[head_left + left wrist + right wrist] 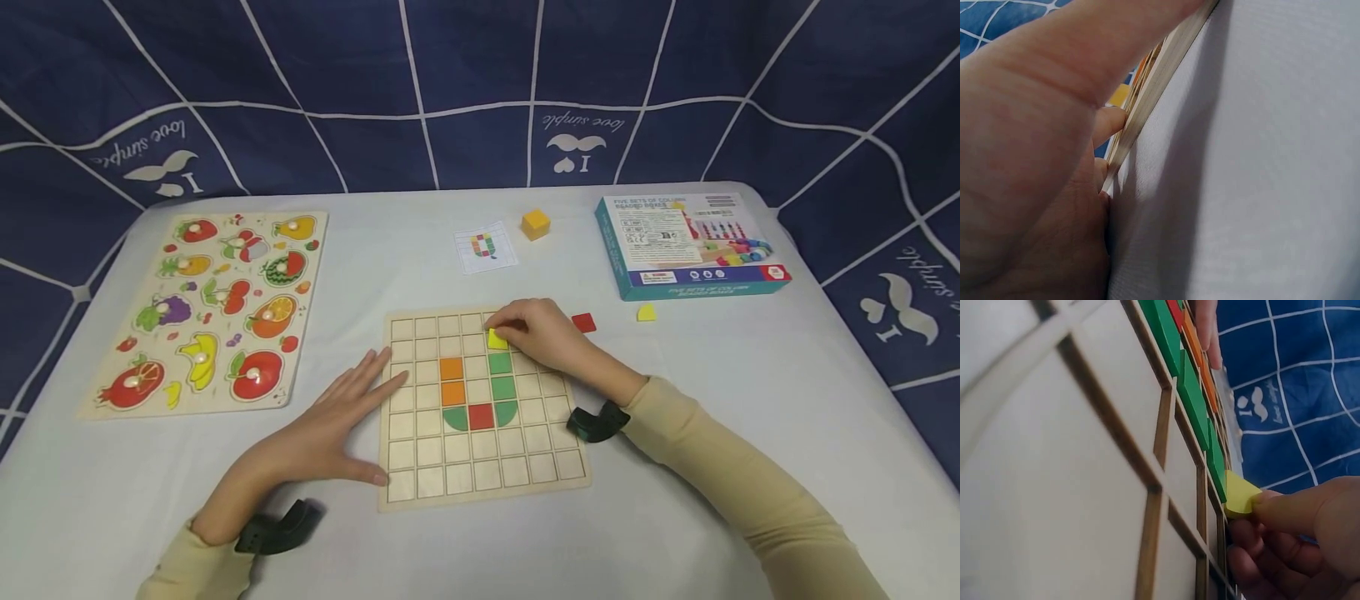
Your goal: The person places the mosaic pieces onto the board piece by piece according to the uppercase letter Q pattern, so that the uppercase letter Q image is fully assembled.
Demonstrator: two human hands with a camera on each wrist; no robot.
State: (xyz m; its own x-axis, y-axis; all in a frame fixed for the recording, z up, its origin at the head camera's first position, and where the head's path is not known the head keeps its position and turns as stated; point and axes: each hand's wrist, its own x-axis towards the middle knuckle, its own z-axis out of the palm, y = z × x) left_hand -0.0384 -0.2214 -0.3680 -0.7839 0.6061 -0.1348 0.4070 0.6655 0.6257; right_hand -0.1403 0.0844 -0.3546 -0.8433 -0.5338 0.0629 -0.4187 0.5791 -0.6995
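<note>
A wooden grid board point(431, 479) lies on the white table. My right hand point(543, 333) pinches a yellow tile point(497, 339) between thumb and fingers at a cell near the board's far side, just beyond the upper green square. In the right wrist view this tile point(1240, 494) has a curved edge and meets the end of the green row. Two orange squares point(452, 381), two green squares point(501, 375), a red square point(481, 416) and two green quarter-round tiles point(456, 418) form a U. My left hand point(330, 429) rests along the board's left edge, fingers spread.
At the left lies a fruit knob puzzle point(247, 404). Behind the board are a pattern card point(465, 260) and an orange cube point(536, 224). A toy box point(675, 242) stands back right, with a red tile point(583, 322) and another yellow tile point(647, 312) nearer.
</note>
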